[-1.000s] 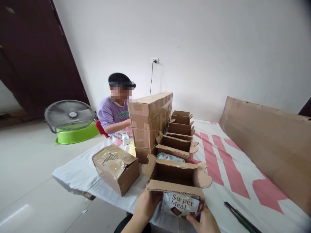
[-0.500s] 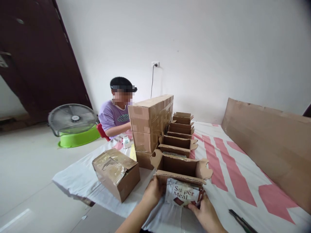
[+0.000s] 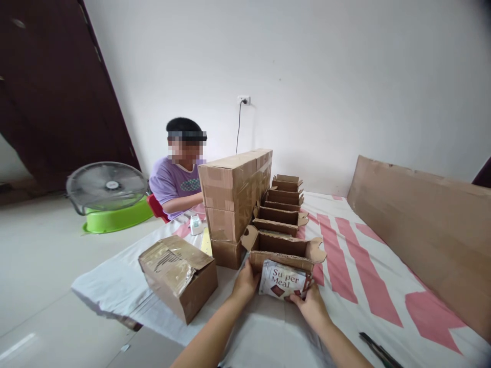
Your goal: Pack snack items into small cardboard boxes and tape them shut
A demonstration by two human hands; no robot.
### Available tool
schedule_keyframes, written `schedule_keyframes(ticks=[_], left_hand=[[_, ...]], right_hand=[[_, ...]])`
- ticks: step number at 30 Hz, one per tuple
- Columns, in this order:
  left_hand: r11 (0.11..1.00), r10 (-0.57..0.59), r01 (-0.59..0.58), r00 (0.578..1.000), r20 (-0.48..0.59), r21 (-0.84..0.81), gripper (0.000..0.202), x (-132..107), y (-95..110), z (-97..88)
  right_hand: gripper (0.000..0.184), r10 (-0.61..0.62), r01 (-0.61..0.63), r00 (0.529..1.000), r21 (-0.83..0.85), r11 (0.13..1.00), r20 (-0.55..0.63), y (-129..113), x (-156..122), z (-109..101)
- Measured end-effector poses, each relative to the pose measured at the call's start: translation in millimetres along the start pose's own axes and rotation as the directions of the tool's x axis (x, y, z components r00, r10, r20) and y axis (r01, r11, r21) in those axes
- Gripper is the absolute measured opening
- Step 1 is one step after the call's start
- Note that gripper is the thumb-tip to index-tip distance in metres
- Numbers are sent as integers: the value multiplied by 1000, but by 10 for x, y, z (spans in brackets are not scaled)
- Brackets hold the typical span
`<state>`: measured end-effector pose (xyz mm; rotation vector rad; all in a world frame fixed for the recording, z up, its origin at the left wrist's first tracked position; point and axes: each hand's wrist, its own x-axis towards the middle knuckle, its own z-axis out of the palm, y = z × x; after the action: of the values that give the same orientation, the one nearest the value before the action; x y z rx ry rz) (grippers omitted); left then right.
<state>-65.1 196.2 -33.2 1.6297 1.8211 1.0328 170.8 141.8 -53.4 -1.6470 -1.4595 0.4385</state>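
A small open cardboard box [image 3: 282, 246], flaps raised, stands at the near end of a row. My left hand [image 3: 246, 282] is closed on its left front corner, the fingers partly hidden. In front of the box's near wall is a white packet [image 3: 284, 280] lettered "Super Meal", tilted towards me. My right hand [image 3: 310, 302] grips the packet's lower right side, thumb across its front. Behind this box several more open cardboard boxes [image 3: 282, 217] line up towards the wall.
To the left rise stacked taped boxes [image 3: 218, 189], beside a lone closed box [image 3: 180, 271]. A utility knife [image 3: 379, 350] lies at the near right. A large cardboard sheet [image 3: 418, 225] borders the table's right side. Across the table sits a person [image 3: 178, 179] near a white device [image 3: 196, 225].
Both hands have moved forward with the near box and the packet, bringing the box closer to the row. The view has shifted slightly.
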Motion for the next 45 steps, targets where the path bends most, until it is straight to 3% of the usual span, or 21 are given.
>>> schedule_keyframes(ticks=[7,14,17,20,24,27,34,39,45], left_hand=[[997,34,-41,994,-106,-66,52,207,-45,159],[978,129,-164,962,-241,-131,31,47,-201,164],[958,205,-251,937,-282,-136,40,-56,-196,130],[937,288,-326,925,-248,-126,55,-142,-112,147],[961,276,-278,947,-163,12,45,-240,68,175],[974,222,-209,958,-180,91,39,-285,200,137],[983,183,-176,963,-198,52,30,-93,428,67],[984,175,-175,967,-184,17,20,49,482,93],[989,141,-145,972,-185,-5,17,130,418,164]], right_hand=[[50,-11,12,999,21,1000,-31,41,238,149],[61,-65,69,993,46,997,-96,98,50,156],[63,-92,100,988,66,993,-123,91,-1,164],[63,-108,121,984,89,989,-140,85,-1,170],[61,-63,88,979,121,989,-193,80,-22,165],[50,-38,70,981,164,984,-191,42,-40,160],[49,-69,110,976,196,975,-205,-126,248,146],[41,-52,80,980,138,987,-191,-144,473,140],[39,-23,33,975,40,999,-220,-179,542,157]])
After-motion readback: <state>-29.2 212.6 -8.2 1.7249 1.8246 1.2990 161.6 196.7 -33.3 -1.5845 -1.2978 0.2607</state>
